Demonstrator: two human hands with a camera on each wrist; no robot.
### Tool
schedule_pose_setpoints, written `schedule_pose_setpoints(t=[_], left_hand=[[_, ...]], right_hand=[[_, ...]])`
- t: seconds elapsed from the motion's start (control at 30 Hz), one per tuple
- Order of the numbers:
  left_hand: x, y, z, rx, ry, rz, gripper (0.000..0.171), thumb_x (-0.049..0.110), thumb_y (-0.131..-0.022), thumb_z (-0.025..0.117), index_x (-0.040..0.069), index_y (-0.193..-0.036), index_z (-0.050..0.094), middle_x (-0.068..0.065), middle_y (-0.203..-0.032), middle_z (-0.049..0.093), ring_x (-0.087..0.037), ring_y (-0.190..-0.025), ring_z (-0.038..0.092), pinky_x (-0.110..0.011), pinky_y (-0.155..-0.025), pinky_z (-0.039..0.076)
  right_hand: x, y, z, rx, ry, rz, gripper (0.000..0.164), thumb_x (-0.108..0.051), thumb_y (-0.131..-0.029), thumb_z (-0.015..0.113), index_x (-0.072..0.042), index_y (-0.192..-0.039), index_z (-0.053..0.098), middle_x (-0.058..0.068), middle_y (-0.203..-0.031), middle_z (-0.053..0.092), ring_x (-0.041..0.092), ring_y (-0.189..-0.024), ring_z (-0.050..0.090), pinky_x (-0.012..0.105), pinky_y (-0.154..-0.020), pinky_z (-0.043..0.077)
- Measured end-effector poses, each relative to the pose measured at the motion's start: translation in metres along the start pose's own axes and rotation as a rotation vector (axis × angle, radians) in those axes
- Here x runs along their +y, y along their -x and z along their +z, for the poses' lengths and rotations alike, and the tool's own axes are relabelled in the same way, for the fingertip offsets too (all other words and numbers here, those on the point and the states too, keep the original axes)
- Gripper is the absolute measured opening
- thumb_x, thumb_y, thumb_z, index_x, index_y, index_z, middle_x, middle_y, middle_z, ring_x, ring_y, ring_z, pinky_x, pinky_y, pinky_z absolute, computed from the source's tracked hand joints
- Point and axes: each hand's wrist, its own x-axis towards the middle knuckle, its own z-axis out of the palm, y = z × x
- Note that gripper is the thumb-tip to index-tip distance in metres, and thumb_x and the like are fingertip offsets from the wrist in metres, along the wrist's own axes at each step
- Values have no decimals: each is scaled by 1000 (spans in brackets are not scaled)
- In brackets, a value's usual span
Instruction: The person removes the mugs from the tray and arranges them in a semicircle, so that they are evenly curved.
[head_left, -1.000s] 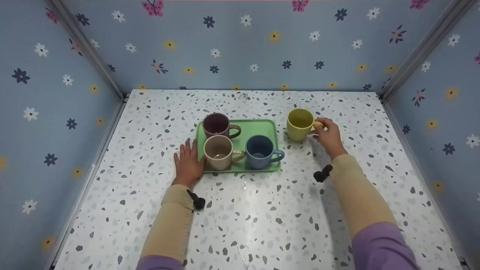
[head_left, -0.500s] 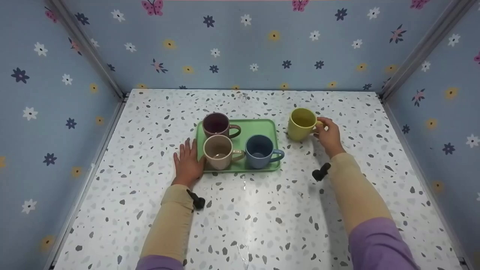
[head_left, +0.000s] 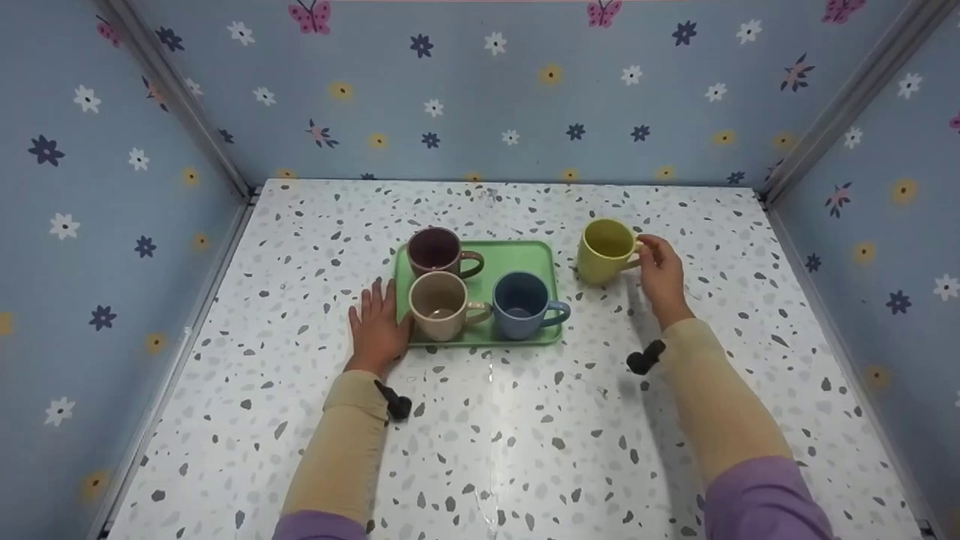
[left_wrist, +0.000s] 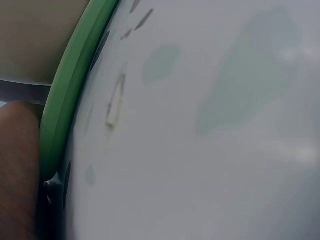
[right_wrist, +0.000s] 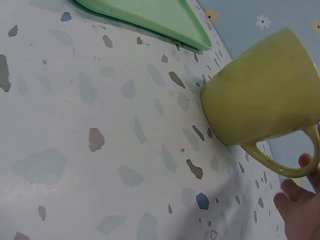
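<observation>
My left hand (head_left: 379, 337) lies with spread fingers at the left edge of a green tray (head_left: 517, 255), thumb right at the rim by the beige mug (head_left: 439, 311). On the tray also stand a dark maroon mug (head_left: 427, 259) and a blue mug (head_left: 521, 311). To the right of the tray, a yellow mug (head_left: 600, 259) stands upright on the speckled table, its handle facing right. Around that handle (right_wrist: 280, 167) my right hand (head_left: 661, 281) has loosened fingers, fingertips close to the loop and the thumb apart from it. The left wrist view shows mostly table and the tray's green rim (left_wrist: 70, 85).
The white speckled table (head_left: 525, 450) is bounded by blue flowered panels (head_left: 480, 90) at the back and both sides. Black wrist-camera mounts stick out from both sleeves (head_left: 352, 420), the right mount (head_left: 645, 358) over the table.
The yellow mug has shifted slightly to the right, away from the tray. My right fingers have eased off its handle. The left hand, tray and other mugs stay put.
</observation>
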Motion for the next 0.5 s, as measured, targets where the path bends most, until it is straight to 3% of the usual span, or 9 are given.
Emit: schedule_pose_setpoints(t=[0.13,0.2,0.5], left_hand=[[0,0,0,-1,0,-1,74,44,-106,38,10,-164,7,-19,-169,2,-39,-155,-4,-61,-121,-5],[-1,0,1,-7,-5,-5,74,44,-106,37,11,-164,7,-19,-169,1,-39,-155,-5,-61,-121,-6],[0,0,1,-9,-3,-1,74,44,-106,38,9,-164,7,-20,-169,2,-40,-155,-4,-62,-121,-6]], right_hand=[[-4,12,-1,84,34,-101,44,-35,-109,43,-13,-147,50,5,-155,45,20,-149,32,40,-121,28],[-7,19,0,114,23,-144,46,-37,-108,45,-12,-146,51,6,-153,46,19,-147,34,41,-121,28],[-22,50,18,114,-59,-227,44,-39,-106,50,-14,-142,54,3,-151,48,19,-144,37,50,-117,32]])
